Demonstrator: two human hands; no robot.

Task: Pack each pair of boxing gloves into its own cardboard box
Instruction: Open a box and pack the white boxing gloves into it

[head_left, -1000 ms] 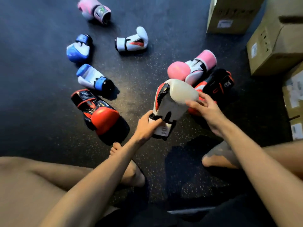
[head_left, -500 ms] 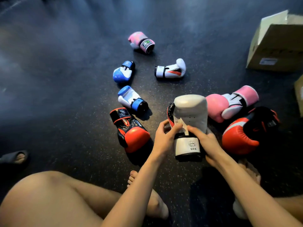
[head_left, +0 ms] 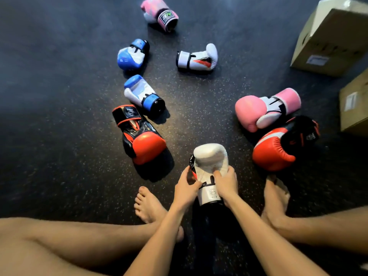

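I hold a white boxing glove (head_left: 209,163) with a black and red edge upright between my feet. My left hand (head_left: 186,187) grips its left side at the wrist, and my right hand (head_left: 226,182) grips the right side with the thumb pressed into the palm. Its white partner (head_left: 197,58) lies farther off on the floor. Two blue and white gloves (head_left: 131,55) (head_left: 142,94), two red and black gloves (head_left: 139,134) (head_left: 282,144) and two pink gloves (head_left: 266,109) (head_left: 159,13) lie scattered around. An open cardboard box (head_left: 332,38) stands at the upper right.
A second cardboard box (head_left: 354,102) sits at the right edge. My bare feet (head_left: 149,206) (head_left: 275,198) and legs rest on the dark speckled floor (head_left: 59,96) on both sides of the held glove.
I have drawn the white glove closer to my body and lower. My hands shifted down to its wrist part. The view tilted, so the gloves and boxes appear shifted.
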